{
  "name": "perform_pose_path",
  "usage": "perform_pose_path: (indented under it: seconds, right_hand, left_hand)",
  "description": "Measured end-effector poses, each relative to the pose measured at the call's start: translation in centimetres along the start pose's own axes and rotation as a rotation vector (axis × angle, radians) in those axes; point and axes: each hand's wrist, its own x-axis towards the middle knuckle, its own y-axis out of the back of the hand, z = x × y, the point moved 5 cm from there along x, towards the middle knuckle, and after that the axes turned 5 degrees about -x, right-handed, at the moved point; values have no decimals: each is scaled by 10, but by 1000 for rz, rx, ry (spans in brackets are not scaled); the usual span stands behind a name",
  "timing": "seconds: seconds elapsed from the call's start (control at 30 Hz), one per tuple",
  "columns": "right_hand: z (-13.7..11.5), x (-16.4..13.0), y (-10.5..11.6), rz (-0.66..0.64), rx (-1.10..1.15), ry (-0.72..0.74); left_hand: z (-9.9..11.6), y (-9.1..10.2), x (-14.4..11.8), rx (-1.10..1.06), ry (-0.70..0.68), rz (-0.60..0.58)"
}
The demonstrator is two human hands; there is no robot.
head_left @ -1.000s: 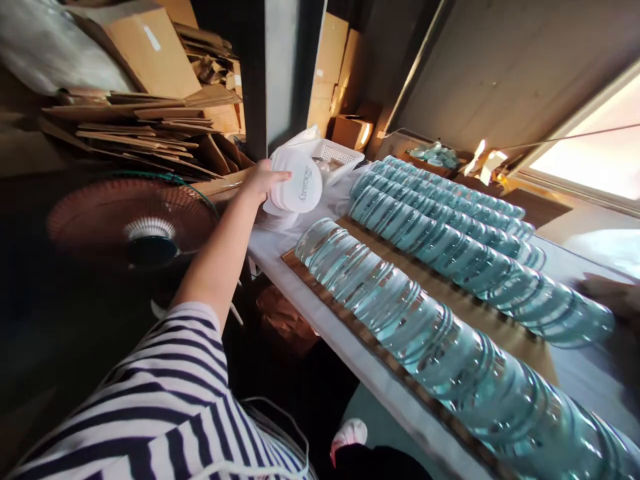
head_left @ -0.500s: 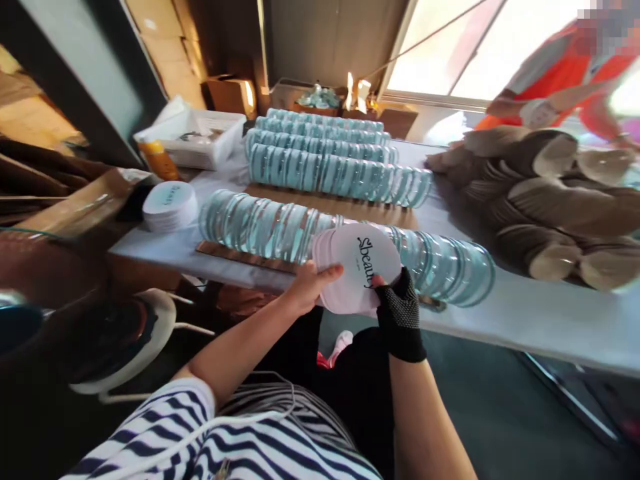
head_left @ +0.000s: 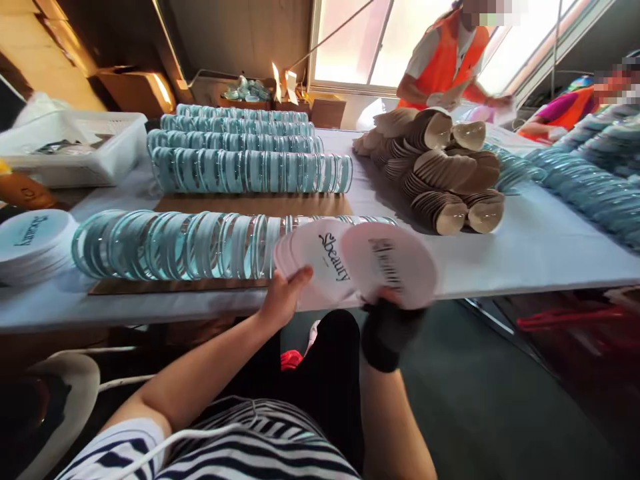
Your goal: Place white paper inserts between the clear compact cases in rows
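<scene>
While the long white-covered table (head_left: 525, 250) bears four rows of clear bluish glass discs (head_left: 180, 243) stood on edge, the bare left hand (head_left: 280, 303) pinches a small stack of round white printed cards (head_left: 320, 263), and the black-gloved right hand (head_left: 387, 327) grips one blurred card (head_left: 393, 263) just beside it.

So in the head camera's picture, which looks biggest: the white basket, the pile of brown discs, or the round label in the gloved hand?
1. Pile of brown discs
2. White basket
3. Round label in the right hand

The label is nearest the camera, so its true size is smaller than it looks.
</scene>
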Motion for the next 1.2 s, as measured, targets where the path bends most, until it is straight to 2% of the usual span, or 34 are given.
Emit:
perform_pose_path:
  seconds: [0.03,0.07,0.13,0.2,0.3,0.37,0.47,0.57,0.63,0.67,0.8,0.83,0.97,1.07,1.13,1.2]
  right_hand:
    - [8,19,19,107,-53,-11]
    - [14,36,37,152,-101,-1]
    - [21,60,67,162,-245,64]
    - [22,67,87,151,-450,143]
    - [21,58,95,99,-652,226]
    - [19,54,85,14,-699,264]
    - [18,63,52,-180,-725,253]
    - [18,79,13,-442,-772,211]
    - [17,85,-4,-554,-761,221]
    - [17,88,-7,-558,-735,230]
    - [17,91,-5,-363,-651,244]
    - [17,91,-8,-358,-652,259]
    - [9,92,-34,-548,-748,339]
    - [4,99,-43,-646,-838,391]
    - [5,103,-43,-751,-695,312]
    - [10,102,-43,-875,-424,160]
  left_hand:
    - [12,-11,10,-62,-15,-17]
    - [24,-25,24,-145,-19,-34]
    - [46,-62,58,-274,10,-117]
    - [59,-104,95,-390,70,-182]
    - [53,-154,137,-554,211,-206]
    - [39,-170,149,-612,316,-156]
    - [23,-172,148,-654,409,-78]
    - [22,-168,143,-681,418,-82]
    - [24,-167,142,-691,420,-83]
    - [24,-167,142,-692,424,-79]
    - [23,-169,145,-676,423,-82]
    - [23,-169,145,-674,415,-88]
    - [21,-170,147,-673,389,-102]
    - [21,-170,147,-676,388,-111]
    - [21,-171,146,-679,380,-119]
    - [22,-171,145,-675,364,-122]
